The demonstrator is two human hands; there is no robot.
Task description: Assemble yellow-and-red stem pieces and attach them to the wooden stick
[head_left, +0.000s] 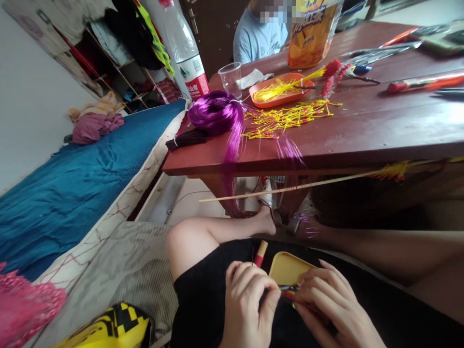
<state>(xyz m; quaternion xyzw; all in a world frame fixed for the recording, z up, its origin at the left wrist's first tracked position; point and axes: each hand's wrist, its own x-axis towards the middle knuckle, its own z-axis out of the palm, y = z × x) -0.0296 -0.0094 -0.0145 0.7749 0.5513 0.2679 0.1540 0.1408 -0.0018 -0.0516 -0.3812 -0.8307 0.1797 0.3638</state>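
My left hand (250,299) is closed over my lap, thumb and index finger pinched on something too small to make out. Beside it, my right hand (329,304) has its fingers wrapped round a small tool, whose dark metal tip (287,287) points at the left fingertips. Most of that tool is hidden by the palm. Just behind both hands lies a yellow tray (290,267) on the black cloth of my lap. A wooden stick with a red band (261,253) stands out above the left knuckles.
On the red table (203,159) are purple thread (217,113), yellow stems (290,118), an orange tray (281,99), a plastic cup (231,77) and bottles. A long thin stick (290,189) crosses before the table edge. A person (259,36) sits opposite. A bed (79,179) is at left.
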